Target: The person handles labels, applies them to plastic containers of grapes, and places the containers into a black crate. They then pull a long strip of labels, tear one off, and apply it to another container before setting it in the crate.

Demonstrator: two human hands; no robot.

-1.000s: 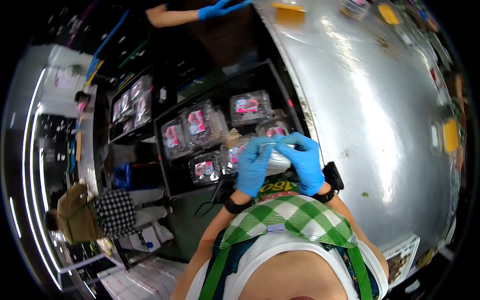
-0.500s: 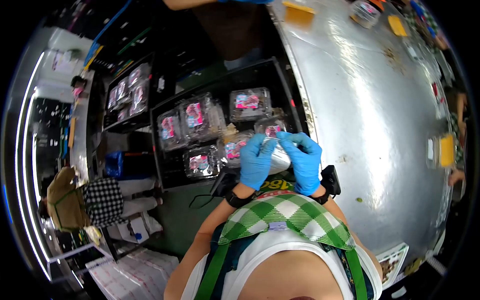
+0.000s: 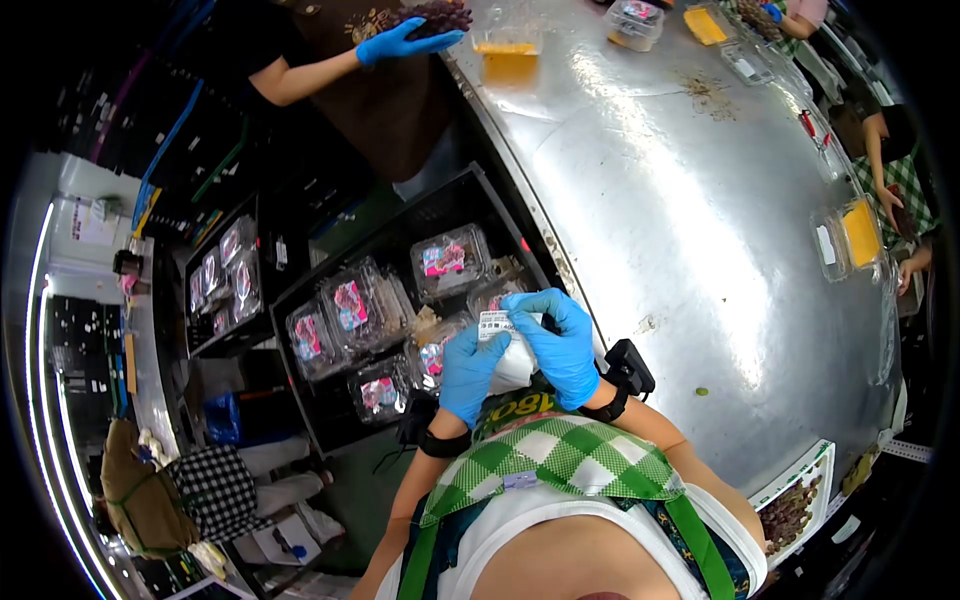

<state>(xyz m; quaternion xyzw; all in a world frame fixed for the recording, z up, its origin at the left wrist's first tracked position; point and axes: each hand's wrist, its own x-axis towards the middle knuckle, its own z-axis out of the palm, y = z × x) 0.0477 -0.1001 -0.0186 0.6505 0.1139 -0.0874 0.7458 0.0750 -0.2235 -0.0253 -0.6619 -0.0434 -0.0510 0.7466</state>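
Both blue-gloved hands meet in front of my chest over a white printed label. My left hand grips the white label backing from the left, fingers closed. My right hand pinches the label's upper right edge between thumb and fingers. Just beyond them is a black crate holding several clear plastic clamshell boxes with pink and blue stickers. One clamshell box lies near the crate's far right corner; another clamshell box is partly hidden behind my hands.
A steel table runs along my right. Yellow-lined open boxes and red-handled scissors lie on it. A white crate of grapes is at lower right. Across from me, a co-worker's gloved hand holds dark grapes.
The view has turned, shifting my hands left in it. The label's printed face now shows between my fingers. A co-worker's hand with grapes has come into view at the top.
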